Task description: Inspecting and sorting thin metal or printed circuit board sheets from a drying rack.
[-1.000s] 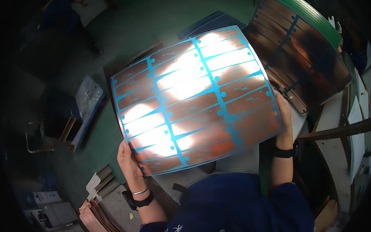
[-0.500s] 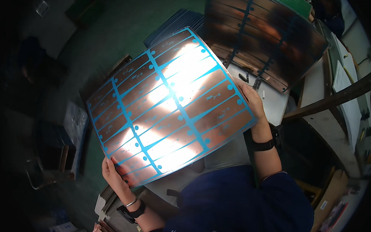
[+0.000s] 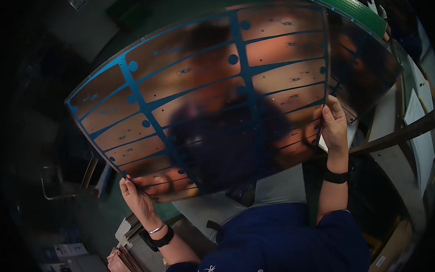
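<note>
A large copper-faced circuit board panel (image 3: 206,100), divided by blue lines into long sections with blue dots, is held up in front of me. My left hand (image 3: 137,201) pinches its lower left edge, thumb on the face. Around the right edge, low down, my right hand (image 3: 334,124) is closed with its thumb on the near face. My dark reflection shows across the panel's middle. Behind its right side stands a second copper panel (image 3: 368,66), partly covered by the held one.
A green board (image 3: 349,4) runs along the top right. At the right are a dark curved bar (image 3: 395,135) and white sheets (image 3: 418,114). Stacked copper-coloured sheets (image 3: 124,265) stand at the lower left, near a bent metal tube frame (image 3: 49,187).
The panel has risen and tilted more upright, so the bright glare is gone and a dark reflection shows. My right hand has moved right; the left keeps its grip at the lower left edge.
</note>
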